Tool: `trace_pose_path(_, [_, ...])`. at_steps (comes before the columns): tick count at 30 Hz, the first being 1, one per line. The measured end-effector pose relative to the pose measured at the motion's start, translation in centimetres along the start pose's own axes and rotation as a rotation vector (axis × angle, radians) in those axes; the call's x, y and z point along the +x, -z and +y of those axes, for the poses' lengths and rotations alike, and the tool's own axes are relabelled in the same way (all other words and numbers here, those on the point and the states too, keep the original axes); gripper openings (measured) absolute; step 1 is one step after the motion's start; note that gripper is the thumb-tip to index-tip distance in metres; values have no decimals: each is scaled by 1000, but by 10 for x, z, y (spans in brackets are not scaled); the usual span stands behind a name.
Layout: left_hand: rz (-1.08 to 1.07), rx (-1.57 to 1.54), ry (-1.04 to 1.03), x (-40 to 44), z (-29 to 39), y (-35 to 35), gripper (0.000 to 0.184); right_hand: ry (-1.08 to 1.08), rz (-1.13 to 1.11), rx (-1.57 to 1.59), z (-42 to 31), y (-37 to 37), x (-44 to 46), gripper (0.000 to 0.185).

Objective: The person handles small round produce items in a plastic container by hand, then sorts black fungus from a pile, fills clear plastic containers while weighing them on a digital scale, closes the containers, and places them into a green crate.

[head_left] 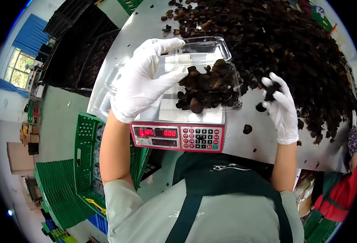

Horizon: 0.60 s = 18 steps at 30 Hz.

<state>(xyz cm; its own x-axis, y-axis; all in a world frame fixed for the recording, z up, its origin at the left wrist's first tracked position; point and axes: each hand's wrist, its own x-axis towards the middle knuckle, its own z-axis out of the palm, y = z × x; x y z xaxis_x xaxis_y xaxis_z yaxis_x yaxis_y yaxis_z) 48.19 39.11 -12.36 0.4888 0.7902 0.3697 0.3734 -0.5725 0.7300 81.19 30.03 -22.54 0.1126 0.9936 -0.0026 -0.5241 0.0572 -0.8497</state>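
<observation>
L hand (pixel 142 81) by clear plastic tray (pixel 238 106) – R hand (pixel 283 110) w/ dark pcs (pixel 272 91)

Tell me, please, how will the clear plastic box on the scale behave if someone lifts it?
The box would probably flex a little, as its walls look thin. Its open lid might swing or sag. The dark pieces lie loose and heaped, so some could spill if it tilts.

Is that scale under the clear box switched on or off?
On: red digits glow in the display on the scale's front.
</observation>
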Motion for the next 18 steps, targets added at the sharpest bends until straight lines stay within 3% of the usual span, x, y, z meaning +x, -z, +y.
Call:
trace_pose_path(1, [-35,-128,83,-4,-2,-2,54,-47,97,145,6,21,-12,46])
trace_pose_path(2, [-134,112,-11,-1,-11,0,65,-66,120,165,10,29,-17,40])
trace_pose_path(7, [-324,271,-137,7,-21,-20,91,-159,205,79,15,32,-33,12])
trace_pose_path(10, [-408,342,-158,8,-32,-36,99,-218,208,-86,8,26,-37,12])
trace_pose_path(14, [-375,383,-20,4,-50,-53,97,-180,137,-204,8,16,-35,18])
trace_pose_path(18, [-350,524,-19,2,-40,-58,101,-203,74,-243,8,-10,-29,28])
